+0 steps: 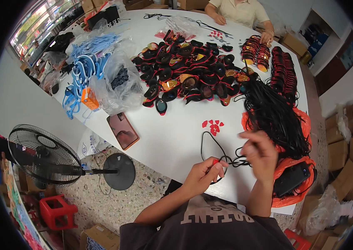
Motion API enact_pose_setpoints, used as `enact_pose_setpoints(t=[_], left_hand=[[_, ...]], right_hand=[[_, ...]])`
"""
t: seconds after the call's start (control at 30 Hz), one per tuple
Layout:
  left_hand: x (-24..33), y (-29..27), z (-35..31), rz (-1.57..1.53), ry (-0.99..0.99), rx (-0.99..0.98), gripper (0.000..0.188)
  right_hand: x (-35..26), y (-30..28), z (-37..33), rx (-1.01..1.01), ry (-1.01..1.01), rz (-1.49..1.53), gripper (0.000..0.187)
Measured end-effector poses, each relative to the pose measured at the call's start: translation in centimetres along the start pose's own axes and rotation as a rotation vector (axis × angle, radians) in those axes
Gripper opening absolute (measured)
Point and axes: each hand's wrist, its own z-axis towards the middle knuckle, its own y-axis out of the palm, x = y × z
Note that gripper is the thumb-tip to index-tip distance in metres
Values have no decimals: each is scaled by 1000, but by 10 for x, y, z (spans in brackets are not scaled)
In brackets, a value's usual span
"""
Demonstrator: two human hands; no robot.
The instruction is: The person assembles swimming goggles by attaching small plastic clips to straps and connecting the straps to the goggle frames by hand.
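Left hand's (203, 177) grip is closed, pinching a small red piece (215, 161), with black cord (202, 146) looping beyond it over the table (164, 135). Right hand's (262, 156) grip, alongside, is blurred; its state cannot be determined. Loose red pieces (214, 128) lie beyond the left grip, bundled black cords (273, 116) beyond the right.

The left hand (203, 177) is pinching a red bit (215, 162); the right hand (262, 156) is hovering near black cord (238, 163).
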Motion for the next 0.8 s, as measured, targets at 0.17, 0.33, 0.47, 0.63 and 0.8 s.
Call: enact_pose_setpoints(t=[0.17,0.33,0.47,0.63,0.8], left_hand=[[13,1,-3,220,110,-15,27],[-1,-3,-2,285,104,163,26],[-6,1,3,-15,59,279,24],[-15,-2,1,-65,66,212,24],[-15,-4,-2,112,92,250,24]], right_hand=[[3,25,-14,-274,74,-13,21],[5,27,-15,-313,74,87,23],[-3,41,-16,-277,40,-35,25],[4,49,-22,-277,-39,-181,24],[11,50,-20,-294,-159,-299,16]])
